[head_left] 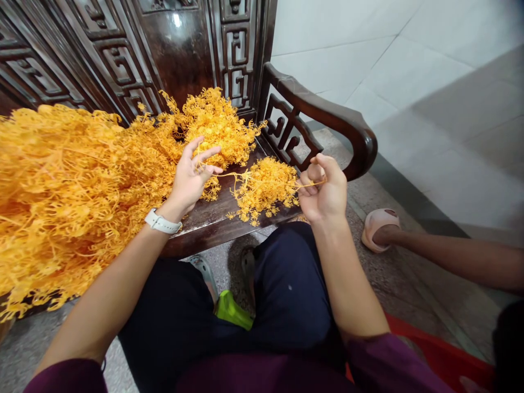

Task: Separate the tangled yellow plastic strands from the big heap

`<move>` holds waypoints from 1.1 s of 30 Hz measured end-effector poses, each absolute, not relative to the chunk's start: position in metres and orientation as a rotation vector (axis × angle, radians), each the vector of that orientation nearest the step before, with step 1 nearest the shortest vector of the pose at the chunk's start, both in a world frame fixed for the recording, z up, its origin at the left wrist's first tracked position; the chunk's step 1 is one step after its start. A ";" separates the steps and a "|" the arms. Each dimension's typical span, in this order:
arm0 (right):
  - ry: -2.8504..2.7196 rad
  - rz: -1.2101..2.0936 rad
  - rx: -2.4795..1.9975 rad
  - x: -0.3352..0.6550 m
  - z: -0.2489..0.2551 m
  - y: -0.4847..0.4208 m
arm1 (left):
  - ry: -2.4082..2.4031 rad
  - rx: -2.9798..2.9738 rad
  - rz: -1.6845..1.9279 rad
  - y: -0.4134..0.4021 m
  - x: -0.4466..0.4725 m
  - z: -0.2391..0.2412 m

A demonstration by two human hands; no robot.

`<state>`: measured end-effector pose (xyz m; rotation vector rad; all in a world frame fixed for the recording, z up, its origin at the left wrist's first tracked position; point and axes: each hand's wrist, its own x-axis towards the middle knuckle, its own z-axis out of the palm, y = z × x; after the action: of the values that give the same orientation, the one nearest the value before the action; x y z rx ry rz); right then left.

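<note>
Evidently the dark wooden bench (216,218) serves as a work surface, its seat level with the sitter's knees. A big heap of yellow flowers (90,180) covers its left side, probably pushed there to free the end by the armrest (327,112). On that end, a small yellow bunch (268,185) lies apart near the front edge, between the hands, likely for easy reach. The right hand (325,191) curls its fingers on a thin yellow strand at the bunch's right; the left hand (190,177) spreads its fingers, another strand (228,174) running to its thumb, though I cannot tell whether it pinches. Both strands look fairly straight, perhaps held taut.
</note>
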<state>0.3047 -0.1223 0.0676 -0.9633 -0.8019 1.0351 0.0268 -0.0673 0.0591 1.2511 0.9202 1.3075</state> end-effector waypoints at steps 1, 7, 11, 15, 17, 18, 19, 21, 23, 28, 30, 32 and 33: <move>-0.801 1.040 -0.960 0.305 0.067 -0.122 | 0.918 1.262 1.302 -0.068 0.027 0.060; -0.861 1.020 -0.984 0.308 0.065 -0.121 | 0.908 1.230 1.253 -0.069 0.031 0.063; -0.871 1.004 -0.981 0.310 0.062 -0.120 | 0.893 1.200 1.259 -0.069 0.033 0.061; -0.827 1.013 -0.982 0.310 0.060 -0.120 | 0.926 1.188 1.272 -0.070 0.035 0.060; -0.772 1.008 -0.980 0.308 0.059 -0.119 | 0.942 1.187 1.274 -0.071 0.037 0.060; -0.744 1.005 -0.975 0.307 0.059 -0.119 | 0.947 1.186 1.276 -0.071 0.037 0.060; -0.719 1.003 -0.969 0.306 0.058 -0.118 | 0.949 1.184 1.279 -0.072 0.037 0.060; -0.685 1.008 -0.956 0.304 0.057 -0.117 | 0.941 1.161 1.280 -0.072 0.036 0.062; -0.669 1.028 -0.954 0.303 0.056 -0.116 | 0.922 1.071 1.262 -0.071 0.035 0.066; -0.728 1.073 -0.993 0.295 0.055 -0.117 | 0.771 0.692 1.243 -0.077 0.039 0.083; -0.799 1.091 -1.009 0.288 0.057 -0.119 | 0.705 0.637 1.237 -0.083 0.044 0.090; -0.871 1.126 -1.010 0.279 0.058 -0.122 | 0.674 0.636 1.214 -0.091 0.049 0.095; -0.910 1.145 -1.008 0.275 0.059 -0.123 | 0.669 0.647 1.199 -0.094 0.051 0.096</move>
<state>0.2751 -0.1235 0.0592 -1.0081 -0.9096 1.1454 0.0514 -0.0945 0.0961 0.6468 0.6690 1.1988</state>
